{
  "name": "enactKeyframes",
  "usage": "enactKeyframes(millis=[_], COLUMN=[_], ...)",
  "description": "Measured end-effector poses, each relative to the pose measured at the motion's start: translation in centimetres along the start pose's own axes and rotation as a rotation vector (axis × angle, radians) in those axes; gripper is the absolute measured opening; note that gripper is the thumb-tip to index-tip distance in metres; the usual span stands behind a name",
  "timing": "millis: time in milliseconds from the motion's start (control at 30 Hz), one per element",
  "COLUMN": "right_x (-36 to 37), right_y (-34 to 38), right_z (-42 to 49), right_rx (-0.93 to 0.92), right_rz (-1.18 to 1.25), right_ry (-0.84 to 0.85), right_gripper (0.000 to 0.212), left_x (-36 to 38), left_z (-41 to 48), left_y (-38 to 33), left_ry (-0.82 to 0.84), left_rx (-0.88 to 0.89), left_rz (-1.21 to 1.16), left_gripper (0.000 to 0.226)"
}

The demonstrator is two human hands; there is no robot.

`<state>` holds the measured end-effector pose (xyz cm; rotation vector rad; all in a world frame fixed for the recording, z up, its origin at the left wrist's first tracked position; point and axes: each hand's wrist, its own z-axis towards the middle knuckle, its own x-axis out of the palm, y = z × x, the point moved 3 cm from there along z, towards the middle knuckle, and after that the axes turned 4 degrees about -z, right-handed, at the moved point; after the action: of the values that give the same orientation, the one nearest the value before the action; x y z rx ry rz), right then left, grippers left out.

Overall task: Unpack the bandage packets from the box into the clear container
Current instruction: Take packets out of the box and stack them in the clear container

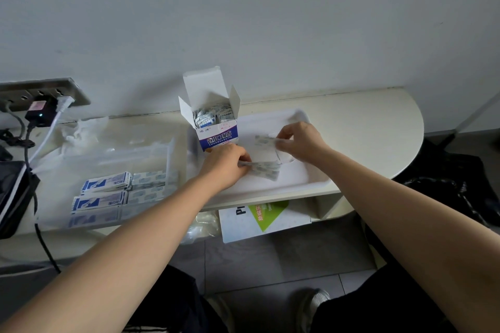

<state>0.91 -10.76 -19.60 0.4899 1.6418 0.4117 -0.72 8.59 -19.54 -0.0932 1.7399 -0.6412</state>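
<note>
An open white and blue bandage box (216, 127) stands upright at the back left of a white tray (297, 184), with several packets showing inside it. My left hand (226, 163) pinches a bunch of bandage packets (266, 170) just in front of the box. To the right, my right hand (300, 142) pinches another strip of packets (265, 140) over the tray. The clear container (113, 170) lies left of the tray, with several blue and white packets (108, 192) stacked in its near part.
A wall socket strip (40, 94) with plugs and cables sits at the far left, beside a dark bag (13, 197). Crumpled clear plastic (81, 130) lies behind the container. A white and green booklet (262, 216) lies on a lower shelf under the tray.
</note>
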Motion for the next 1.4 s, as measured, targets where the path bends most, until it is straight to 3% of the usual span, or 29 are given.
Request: enactKeyframes(millis=[200,433,567,867,1400], right_x=[0.9,2.4,2.7,2.7,2.9], right_y=[2.4,3.0,3.2,1.9,1.6], right_z=[-1.4,-3.0,-3.8,-4.1,-4.3], right_rx=[-0.202,-0.212,-0.214,-0.237,-0.203], right_rz=[-0.179,-0.122,-0.056,-0.124,-0.021], right_ry=[0.115,0.23,0.297,0.11,0.061], right_gripper=[0.022,0.03,0.033,0.024,0.02], left_x=[0.1,0.5,0.7,0.8,1.5], left_z=[-0.7,-1.7,-1.7,-1.8,-1.4], left_y=[-0.4,-0.2,-0.3,0.1,0.3], left_ry=[-0.076,-0.12,-0.115,-0.112,-0.079], left_rx=[-0.006,-0.016,-0.032,-0.081,-0.052], left_rz=[-0.019,-0.046,-0.063,-0.013,-0.078], left_gripper=[0.01,0.029,0.016,0.015,0.011])
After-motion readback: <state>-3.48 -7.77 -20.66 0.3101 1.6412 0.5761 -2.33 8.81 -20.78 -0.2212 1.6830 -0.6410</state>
